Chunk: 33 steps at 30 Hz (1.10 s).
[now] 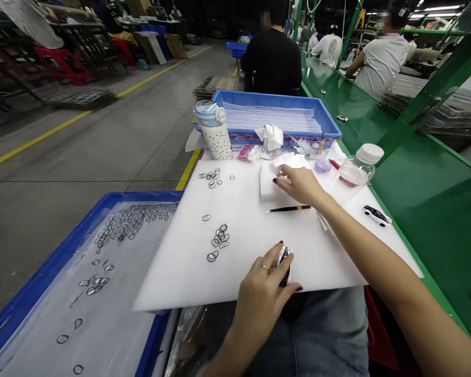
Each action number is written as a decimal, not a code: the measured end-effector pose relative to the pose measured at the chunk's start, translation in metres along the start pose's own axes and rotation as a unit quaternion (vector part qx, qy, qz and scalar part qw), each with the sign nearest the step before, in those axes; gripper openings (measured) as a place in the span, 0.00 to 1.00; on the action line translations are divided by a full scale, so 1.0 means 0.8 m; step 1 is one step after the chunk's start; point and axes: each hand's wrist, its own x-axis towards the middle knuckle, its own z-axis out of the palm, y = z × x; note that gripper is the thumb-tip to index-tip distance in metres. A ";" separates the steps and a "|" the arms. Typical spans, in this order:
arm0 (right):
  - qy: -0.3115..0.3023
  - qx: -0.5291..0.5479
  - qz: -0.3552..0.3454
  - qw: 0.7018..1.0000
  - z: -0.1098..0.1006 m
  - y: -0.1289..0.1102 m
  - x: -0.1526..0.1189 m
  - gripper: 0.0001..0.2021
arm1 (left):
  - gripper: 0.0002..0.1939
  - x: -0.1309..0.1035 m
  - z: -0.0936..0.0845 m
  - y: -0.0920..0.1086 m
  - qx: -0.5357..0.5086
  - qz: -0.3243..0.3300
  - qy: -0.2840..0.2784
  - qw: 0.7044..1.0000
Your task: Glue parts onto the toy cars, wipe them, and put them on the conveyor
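Observation:
My left hand [264, 285] grips a small black-and-white toy car [285, 267] at the near edge of the white foam board [172, 262]. Over the white tissue stack [272, 183], my right hand [300, 184] has its thumb and forefinger close together; whether anything is between them is too small to tell. A black tweezers-like tool [288, 209] lies just below the tissues. Small dark-rimmed oval pieces [221, 236] lie in loose groups on the board's left side. Another toy car [377, 215] rests at the board's right.
A blue tray [115, 198] with many oval pieces sits lower left. A dotted bottle [215, 131], a clear jar [357, 167] and a blue bin [275, 97] stand at the back. Green conveyor [419, 173] runs along the right; people sit beyond.

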 end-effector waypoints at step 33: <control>0.047 0.743 -0.006 0.667 0.029 -0.063 -0.168 0.31 | 0.13 0.041 0.003 0.005 -0.160 -0.103 0.083 0.978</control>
